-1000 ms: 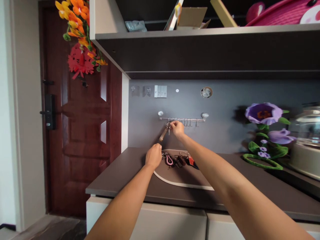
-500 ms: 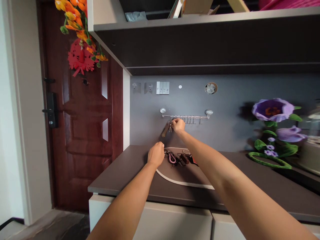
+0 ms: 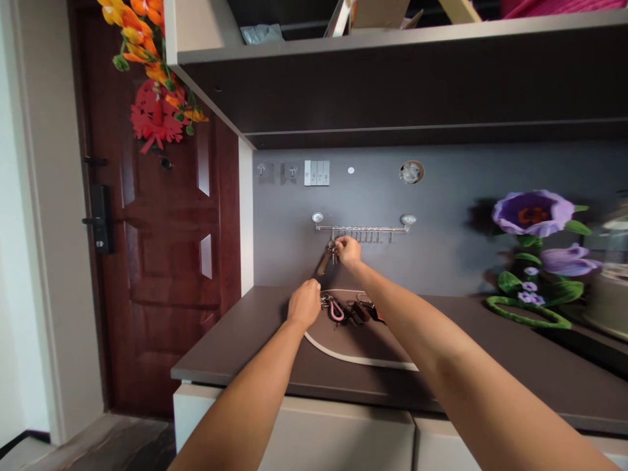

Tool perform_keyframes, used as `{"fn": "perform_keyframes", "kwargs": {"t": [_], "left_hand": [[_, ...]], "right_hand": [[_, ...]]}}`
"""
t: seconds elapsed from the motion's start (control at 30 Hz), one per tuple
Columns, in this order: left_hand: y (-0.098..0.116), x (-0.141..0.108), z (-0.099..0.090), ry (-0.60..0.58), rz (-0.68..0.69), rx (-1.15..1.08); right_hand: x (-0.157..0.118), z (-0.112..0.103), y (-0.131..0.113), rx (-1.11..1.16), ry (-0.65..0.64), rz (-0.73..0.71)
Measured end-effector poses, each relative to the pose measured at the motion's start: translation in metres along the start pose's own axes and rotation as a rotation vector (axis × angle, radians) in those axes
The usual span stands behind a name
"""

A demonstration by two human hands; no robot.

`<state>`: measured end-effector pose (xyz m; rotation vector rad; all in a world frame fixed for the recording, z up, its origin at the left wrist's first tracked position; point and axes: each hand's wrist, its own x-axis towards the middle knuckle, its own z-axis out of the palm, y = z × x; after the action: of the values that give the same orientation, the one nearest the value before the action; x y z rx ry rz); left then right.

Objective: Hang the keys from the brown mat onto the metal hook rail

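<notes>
My right hand (image 3: 348,251) is raised to the wall, its fingers pinched at a bunch of keys (image 3: 334,254) just under the left end of a hook rail (image 3: 363,229). A brown fob (image 3: 323,264) dangles from the bunch, to the left of the keys. Whether the ring sits on a hook I cannot tell. Lower down, my left hand (image 3: 305,303) is closed over the left edge of a brown mat (image 3: 363,343) with a pale border; what its fingers hold is hidden. Right beside it lie a pink loop strap (image 3: 337,310) and a dark key case (image 3: 360,313).
A deep shelf (image 3: 392,91) overhangs the counter (image 3: 235,337). Purple plush flowers (image 3: 534,214) stand at the right, near a pale container (image 3: 611,294). A dark red door (image 3: 161,281) is at the left, with orange flowers (image 3: 140,36) hanging before it.
My right hand has come down very slightly with the keys and shows a little more hook above them. The left hand stays in place. The whole view shifts a touch.
</notes>
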<state>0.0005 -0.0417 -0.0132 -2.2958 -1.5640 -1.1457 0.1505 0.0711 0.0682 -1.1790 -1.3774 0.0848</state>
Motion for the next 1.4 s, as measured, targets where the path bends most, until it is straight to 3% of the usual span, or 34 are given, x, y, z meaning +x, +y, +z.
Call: {"fn": "perform_keyframes", "kwargs": {"t": [0.2, 0.37, 0.6, 0.83, 1.07, 1.4], "left_hand": [[-0.003, 0.001, 0.003, -0.042, 0.029, -0.011], [-0.005, 0.000, 0.004, -0.054, 0.077, -0.059], [-0.006, 0.000, 0.004, -0.110, 0.126, -0.110], [-0.005, -0.003, 0.004, -0.182, 0.170, -0.102], [-0.002, -0.004, 0.009, -0.224, 0.138, -0.100], [-0.004, 0.000, 0.014, -0.341, 0.025, -0.180]], "right_hand": [[-0.008, -0.006, 0.006, 0.097, -0.078, 0.030], [-0.024, -0.025, 0.005, 0.126, -0.105, 0.033], [-0.080, -0.053, -0.003, 0.131, -0.205, 0.033], [-0.129, -0.073, 0.004, -0.042, -0.328, -0.101], [-0.136, -0.072, 0.009, -0.286, -0.432, -0.209], [-0.134, -0.062, 0.015, -0.389, -0.447, -0.214]]}}
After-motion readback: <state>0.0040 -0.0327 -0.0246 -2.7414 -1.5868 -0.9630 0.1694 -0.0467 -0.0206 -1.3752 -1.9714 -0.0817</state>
